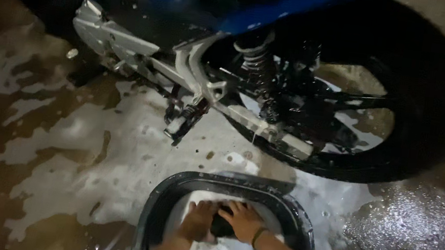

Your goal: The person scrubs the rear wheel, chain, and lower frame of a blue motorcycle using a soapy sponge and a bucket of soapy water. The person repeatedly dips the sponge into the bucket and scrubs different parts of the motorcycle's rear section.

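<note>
Down in the dark wash basin [159, 202], full of white suds: left hand [198, 221] and right hand [243, 221] pressed together, clutching a dark sponge [220, 225] between them. Around the basin, foam-streaked wet floor [57, 178]. Farther off, a footpeg [180, 125], silver swingarm [267, 130], coiled shock absorber [253, 61], black rear wheel [433, 111], blue motorcycle bodywork [271, 6].

Wet concrete floor [18, 134], foam patches; dark basin [159, 202] and motorcycle rear wheel [433, 111] standing on it.
</note>
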